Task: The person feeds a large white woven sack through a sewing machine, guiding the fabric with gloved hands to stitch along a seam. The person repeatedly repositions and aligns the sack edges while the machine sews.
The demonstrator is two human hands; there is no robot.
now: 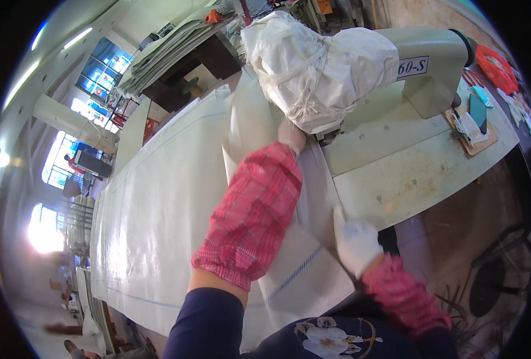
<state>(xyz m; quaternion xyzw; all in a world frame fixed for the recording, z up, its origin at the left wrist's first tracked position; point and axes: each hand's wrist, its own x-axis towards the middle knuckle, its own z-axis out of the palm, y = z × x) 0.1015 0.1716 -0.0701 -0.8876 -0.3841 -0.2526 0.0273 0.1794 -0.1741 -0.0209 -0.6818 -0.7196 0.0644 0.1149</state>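
Observation:
A long white woven fabric sheet lies across the work table and runs under the head of a beige sewing machine, whose front is wrapped in white sacking. My left hand, in a white glove below a red checked sleeve cover, presses the fabric close to the needle area; its fingers are mostly hidden by the sacking. My right hand, also gloved, pinches the fabric's near edge at the table's front edge.
The sewing table top is cream and scuffed. A phone on a small board and a red coil lie at the right. Stacks of white sheets sit on a dark table behind. Bright windows at left.

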